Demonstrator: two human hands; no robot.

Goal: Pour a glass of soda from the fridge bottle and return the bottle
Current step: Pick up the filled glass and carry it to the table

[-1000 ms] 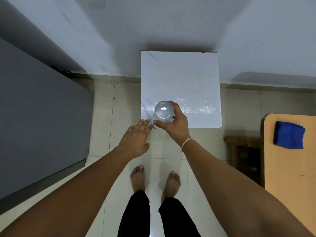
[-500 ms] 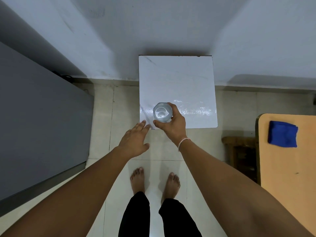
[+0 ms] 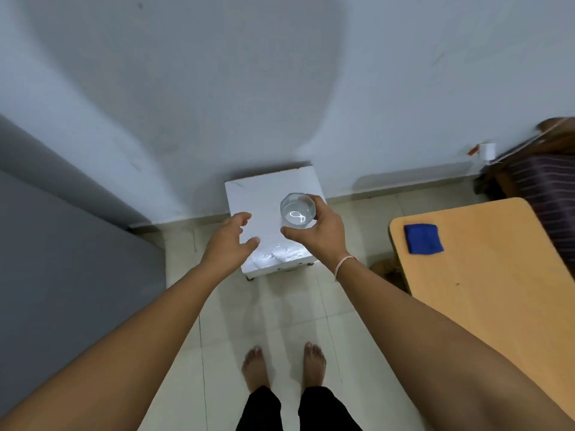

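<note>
A clear drinking glass [image 3: 297, 210] with nothing coloured in it is gripped from the right side by my right hand [image 3: 320, 234], held above the small white table [image 3: 261, 194]. My left hand [image 3: 228, 241] hovers open over the table's left part, fingers spread, holding nothing. No soda bottle is in sight. The grey surface at the left [image 3: 62, 259] may be the fridge; I cannot tell.
A wooden table [image 3: 497, 290] with a folded blue cloth [image 3: 423, 238] stands at the right. A dark striped piece of furniture [image 3: 544, 188] is in the far right corner. My bare feet [image 3: 283, 367] stand on the tiled floor.
The view has pulled back and tilted up. My right hand has lifted the glass and carried it right over the white table. My left hand has risen beside it.
</note>
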